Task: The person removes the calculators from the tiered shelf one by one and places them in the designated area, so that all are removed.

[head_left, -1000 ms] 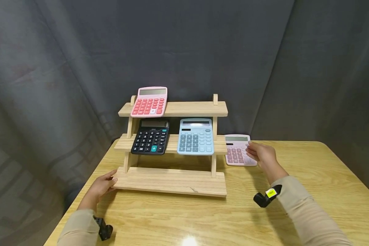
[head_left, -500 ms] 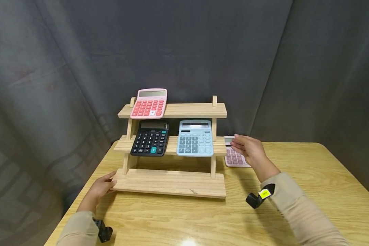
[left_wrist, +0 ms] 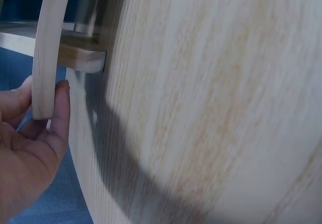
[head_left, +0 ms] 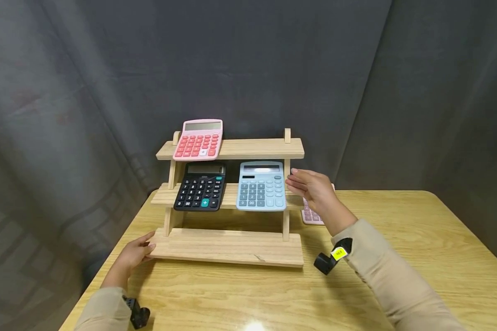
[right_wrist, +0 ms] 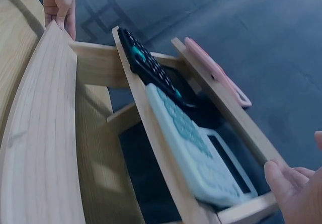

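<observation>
A three-tier wooden display rack stands on the table. My left hand grips the left end of its bottom board; in the left wrist view the board end sits between thumb and fingers. My right hand, fingers extended and holding nothing, is just right of the light blue calculator on the middle shelf. Whether it touches the rack cannot be told. Left of the blue one leans a black calculator. A pink calculator leans on the top shelf's left. The right hand partly hides a pale pink calculator.
The wood-grain table extends in front of the rack and to its right. A dark grey curtain hangs behind. The pale pink calculator lies beyond the rack's right side, near the table's back edge.
My right hand has let go of the pale pink calculator and moved left toward the rack's right side beside the blue calculator. My left hand keeps its grip on the bottom board.
</observation>
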### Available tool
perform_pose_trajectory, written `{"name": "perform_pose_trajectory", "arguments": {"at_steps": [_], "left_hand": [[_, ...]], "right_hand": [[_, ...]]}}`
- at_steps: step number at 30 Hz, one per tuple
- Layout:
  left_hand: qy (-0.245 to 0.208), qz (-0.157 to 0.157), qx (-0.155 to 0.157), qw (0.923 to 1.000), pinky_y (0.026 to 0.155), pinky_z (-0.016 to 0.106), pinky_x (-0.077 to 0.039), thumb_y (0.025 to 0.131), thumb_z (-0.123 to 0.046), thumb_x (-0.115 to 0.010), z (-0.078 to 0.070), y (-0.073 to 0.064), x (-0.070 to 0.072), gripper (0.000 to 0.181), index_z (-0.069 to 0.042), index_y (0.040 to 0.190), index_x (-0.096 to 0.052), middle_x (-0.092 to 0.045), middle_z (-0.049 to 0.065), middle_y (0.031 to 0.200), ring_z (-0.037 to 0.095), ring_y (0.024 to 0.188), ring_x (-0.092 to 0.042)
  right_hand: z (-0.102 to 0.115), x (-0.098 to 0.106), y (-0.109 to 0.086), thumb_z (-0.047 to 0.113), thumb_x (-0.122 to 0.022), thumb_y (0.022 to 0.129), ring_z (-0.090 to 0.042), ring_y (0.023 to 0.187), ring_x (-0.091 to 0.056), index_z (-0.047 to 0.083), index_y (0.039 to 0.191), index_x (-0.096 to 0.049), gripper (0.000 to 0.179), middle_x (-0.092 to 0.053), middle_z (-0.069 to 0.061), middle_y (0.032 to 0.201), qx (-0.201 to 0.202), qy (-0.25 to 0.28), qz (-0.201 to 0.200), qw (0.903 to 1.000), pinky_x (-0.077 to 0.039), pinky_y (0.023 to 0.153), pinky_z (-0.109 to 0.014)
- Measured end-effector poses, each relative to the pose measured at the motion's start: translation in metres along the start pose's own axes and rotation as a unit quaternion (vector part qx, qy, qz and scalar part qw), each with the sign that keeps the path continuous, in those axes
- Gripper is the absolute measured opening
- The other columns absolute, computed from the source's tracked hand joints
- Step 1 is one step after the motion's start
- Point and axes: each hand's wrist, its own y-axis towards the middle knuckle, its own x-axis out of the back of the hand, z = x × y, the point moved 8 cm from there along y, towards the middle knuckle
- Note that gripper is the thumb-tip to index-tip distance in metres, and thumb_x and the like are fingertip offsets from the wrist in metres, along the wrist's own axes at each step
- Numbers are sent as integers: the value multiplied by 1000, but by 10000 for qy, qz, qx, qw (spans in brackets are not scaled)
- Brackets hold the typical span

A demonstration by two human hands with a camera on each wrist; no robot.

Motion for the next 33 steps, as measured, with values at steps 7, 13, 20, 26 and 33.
{"name": "perform_pose_trajectory", "arguments": {"at_steps": [7,13,20,26,33], "left_hand": [[-69,-80,36,9999,75,35,-44,90,-16,-47,1,1,1,55,5,134,-22,-24,39,124,29,94,-51],[-130,-89,84,9998,75,36,-44,90,-11,-46,-1,1,0,53,6,133,-22,-28,39,122,22,86,-53],[-274,-100,179,9994,73,34,-44,89,-10,-46,2,0,1,52,6,133,-21,-25,39,123,20,85,-53],[-475,-114,218,9986,69,29,-43,89,-10,-48,3,1,0,54,5,133,-21,-25,38,124,16,81,-53],[-876,-131,438,9951,64,27,-41,87,-9,-49,8,2,0,56,2,133,-21,-35,33,120,10,71,-51]], "right_hand": [[-3,-28,6,7,-53,86,-13,74,-60,-10,124,-37,45,-56,-11,90,-64,-130,224,9996,-44,74,-26],[-9,-48,14,7,-52,86,-14,73,-60,-10,119,-42,37,-56,-13,92,-28,-169,365,9992,-45,73,-27],[-17,-69,21,8,-51,87,-17,83,-59,-7,121,-43,38,-46,-25,116,-42,-314,629,9975,-44,76,-26],[-23,-83,32,8,-53,86,-25,94,-55,-7,121,-44,39,-45,-26,118,-24,-266,652,9975,-44,76,-26],[-29,-101,45,7,-54,85,-30,101,-51,-6,117,-48,36,-49,-24,115,-35,-147,634,9979,-45,75,-26]]}}
